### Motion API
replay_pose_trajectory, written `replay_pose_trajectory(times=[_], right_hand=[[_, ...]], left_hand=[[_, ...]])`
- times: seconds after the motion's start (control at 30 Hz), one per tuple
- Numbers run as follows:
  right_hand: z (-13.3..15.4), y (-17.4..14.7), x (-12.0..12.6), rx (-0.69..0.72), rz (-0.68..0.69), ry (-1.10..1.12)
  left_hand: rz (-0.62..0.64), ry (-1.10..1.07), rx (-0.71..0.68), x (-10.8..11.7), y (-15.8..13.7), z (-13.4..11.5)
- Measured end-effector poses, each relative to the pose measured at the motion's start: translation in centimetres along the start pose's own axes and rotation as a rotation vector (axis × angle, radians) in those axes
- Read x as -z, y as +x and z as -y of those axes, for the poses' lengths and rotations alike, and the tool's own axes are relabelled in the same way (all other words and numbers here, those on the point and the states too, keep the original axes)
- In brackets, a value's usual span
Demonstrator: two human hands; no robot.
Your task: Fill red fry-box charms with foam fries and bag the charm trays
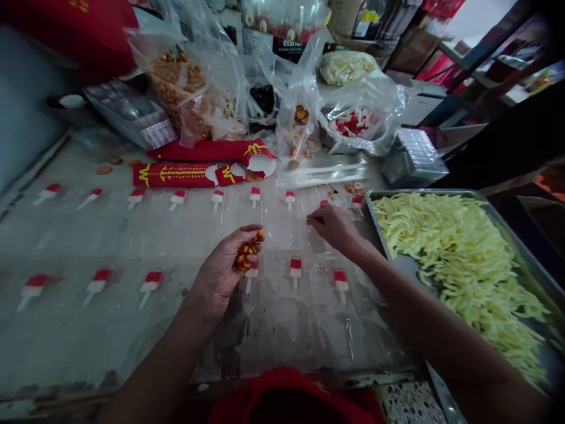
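Observation:
My left hand (220,265) is closed round a handful of small round orange-brown pieces (247,254), held over the middle of the table. To its right, my right hand (333,225) is lowered to the table surface in a pinch, with what looks like one small orange piece at its fingertips. Clear plastic bags (282,232) lie flat in two rows beneath both hands. On them are red-and-white popsicle-shaped pieces, one (295,268) between my hands and another (339,278) below my right hand. My left fingers partly cover one more.
A metal tray (399,262) of pale yellow curved strips (454,247) stands at the right. Red printed cartons (176,175) lie behind the rows. Farther back are a bag of orange-brown pieces (176,88), a bag of red-and-white pieces (353,123) and a clear box (415,159).

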State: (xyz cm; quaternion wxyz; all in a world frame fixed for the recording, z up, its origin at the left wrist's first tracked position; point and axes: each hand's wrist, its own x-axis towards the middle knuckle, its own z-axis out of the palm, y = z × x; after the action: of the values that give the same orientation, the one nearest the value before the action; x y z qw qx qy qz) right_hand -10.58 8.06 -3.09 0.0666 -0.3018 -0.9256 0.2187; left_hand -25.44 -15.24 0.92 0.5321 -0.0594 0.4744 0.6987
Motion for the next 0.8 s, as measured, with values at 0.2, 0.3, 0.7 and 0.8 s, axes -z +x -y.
replay_pose_trajectory(times=[0.2, 0.3, 0.7, 0.8], right_hand=[[0.3, 1.7, 1.4, -0.217, -0.006, 0.247], [3.8, 0.1, 1.5, -0.106, -0.035, 0.57], [9.4, -3.9, -1.9, -0.164, 0.078, 1.229], [7.9, 0.0, -1.2, -0.247, 0.051, 1.123]], left_hand=[[0.032, 0.005, 0.058, 0.7, -0.1, 0.1], [0.007, 0.006, 0.054, 0.9, -0.2, 0.3], [0.103, 0.05, 0.049, 0.8, -0.6, 2.1], [0.073, 0.019, 0.009, 1.0, -0.5, 1.3]])
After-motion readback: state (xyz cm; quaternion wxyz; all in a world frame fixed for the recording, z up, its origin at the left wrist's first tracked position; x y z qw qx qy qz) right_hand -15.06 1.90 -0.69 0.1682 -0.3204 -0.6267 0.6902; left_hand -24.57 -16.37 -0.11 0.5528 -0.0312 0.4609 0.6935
